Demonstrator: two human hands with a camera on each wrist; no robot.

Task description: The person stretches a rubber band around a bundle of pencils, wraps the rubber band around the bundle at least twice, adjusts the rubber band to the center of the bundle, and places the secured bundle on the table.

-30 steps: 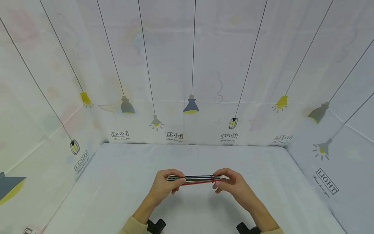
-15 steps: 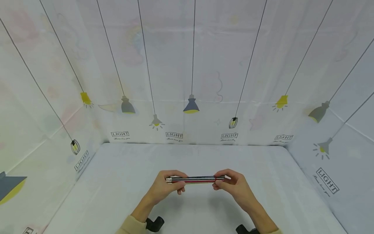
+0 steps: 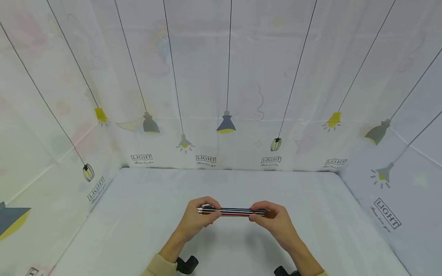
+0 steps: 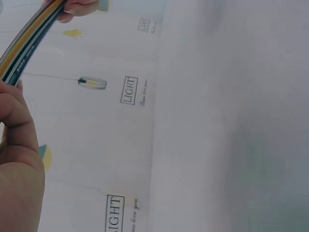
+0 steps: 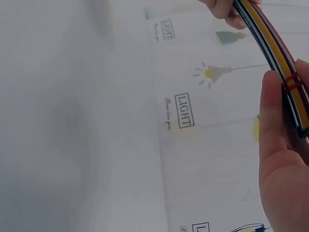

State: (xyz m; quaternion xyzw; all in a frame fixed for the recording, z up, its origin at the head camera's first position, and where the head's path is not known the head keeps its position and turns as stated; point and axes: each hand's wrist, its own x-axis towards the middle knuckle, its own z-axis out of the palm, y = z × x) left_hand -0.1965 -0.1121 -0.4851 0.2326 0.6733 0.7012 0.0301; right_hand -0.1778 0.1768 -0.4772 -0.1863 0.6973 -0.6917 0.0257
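Observation:
A bundle of striped pencils [image 3: 235, 212] is held level above the table, between the two hands. My left hand [image 3: 197, 216] pinches its left end between thumb and fingers. At the other end, the thumb and fingers of my right hand [image 3: 275, 220] grip it. Dark, white, yellow and red sides of the pencils [image 5: 264, 36] show in the right wrist view. There a red rubber band [image 5: 292, 82] wraps the bundle close to the right thumb. In the head view the fingers cover that band. The left wrist view shows the pencils [image 4: 30, 43] running between both hands.
A white-covered table [image 3: 228, 184] lies under the hands. Behind and beside it hang white sheets [image 3: 200, 76] printed with lamps and the word LIGHT. A black mount sits at each wrist, the left one [image 3: 187, 264] below the left hand.
The bundle has turned about its length, so different pencil sides face up. The right fingers have shifted inward over the red band, which showed before. Both hands stay nearly in place.

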